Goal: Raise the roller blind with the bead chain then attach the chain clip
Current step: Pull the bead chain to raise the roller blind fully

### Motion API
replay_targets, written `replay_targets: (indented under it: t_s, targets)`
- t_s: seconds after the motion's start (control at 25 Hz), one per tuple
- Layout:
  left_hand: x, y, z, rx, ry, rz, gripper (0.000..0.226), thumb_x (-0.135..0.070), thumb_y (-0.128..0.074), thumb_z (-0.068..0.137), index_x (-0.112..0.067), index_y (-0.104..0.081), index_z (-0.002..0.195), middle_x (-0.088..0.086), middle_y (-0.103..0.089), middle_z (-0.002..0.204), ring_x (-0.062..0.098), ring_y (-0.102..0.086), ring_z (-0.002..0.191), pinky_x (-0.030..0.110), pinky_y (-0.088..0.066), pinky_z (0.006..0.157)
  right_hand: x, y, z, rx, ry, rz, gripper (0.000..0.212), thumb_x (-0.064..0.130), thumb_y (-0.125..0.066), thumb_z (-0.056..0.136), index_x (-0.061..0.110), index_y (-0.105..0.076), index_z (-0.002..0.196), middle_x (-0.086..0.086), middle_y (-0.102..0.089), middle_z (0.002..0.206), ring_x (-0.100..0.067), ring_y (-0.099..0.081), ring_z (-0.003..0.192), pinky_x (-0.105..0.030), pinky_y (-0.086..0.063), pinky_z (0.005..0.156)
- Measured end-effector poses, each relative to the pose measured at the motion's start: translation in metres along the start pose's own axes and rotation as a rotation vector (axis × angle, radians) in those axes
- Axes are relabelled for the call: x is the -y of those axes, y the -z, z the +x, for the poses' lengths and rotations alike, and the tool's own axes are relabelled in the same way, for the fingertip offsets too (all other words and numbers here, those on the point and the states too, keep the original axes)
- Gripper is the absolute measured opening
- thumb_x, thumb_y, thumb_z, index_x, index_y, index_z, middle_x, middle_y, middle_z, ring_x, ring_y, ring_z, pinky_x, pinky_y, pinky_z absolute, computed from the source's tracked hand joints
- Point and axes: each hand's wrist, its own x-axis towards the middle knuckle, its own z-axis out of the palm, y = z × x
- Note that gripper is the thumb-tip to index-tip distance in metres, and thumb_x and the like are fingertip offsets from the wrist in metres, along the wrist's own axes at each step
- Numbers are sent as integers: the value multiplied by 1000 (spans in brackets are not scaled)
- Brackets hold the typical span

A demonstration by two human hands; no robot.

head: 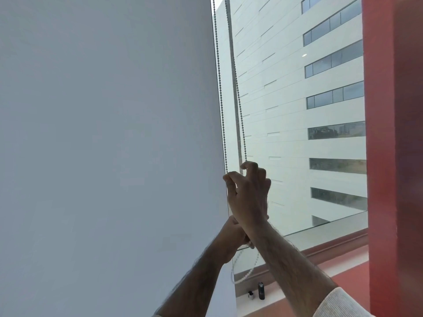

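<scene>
Right hand (248, 193) high, fingers (248, 165) pinched on the chain (218, 72) beside the blind's (103, 133) right edge — left hand (231, 234) clamped lower, set for hand-over-hand pulling; blind mostly down.

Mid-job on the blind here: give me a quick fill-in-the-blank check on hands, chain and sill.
1. The right hand sits ____ the left hand on the bead chain.
2. The roller blind covers the ____ part of the window.
3. The chain's bottom loop hangs above the two small dark objects on the ____.

Missing words: above; left; sill
</scene>
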Motion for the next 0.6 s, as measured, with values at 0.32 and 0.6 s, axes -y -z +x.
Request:
replay_targets:
  t_s: [0.32,0.6]
  targets:
    - [-8,3,-12,206,-80,63,38,-10,-34,105,1,-69,113,30,-56,75,26,-49,58,22,-35,50,-1,-5,3,173,-140,471,30,36,-57,102,16,-78,104,-5,-52,147,-21,-55,130,-23,-47,97]
    - [-1,10,-25,-83,-112,16,35,-33,-39,110,-24,-68,92,-1,-37,57,10,-26,47,22,-22,46,7,-1,18,-17,-453,894,51,44,-42,103,8,-75,92,-3,-66,86,-11,-56,69,-39,-47,70]
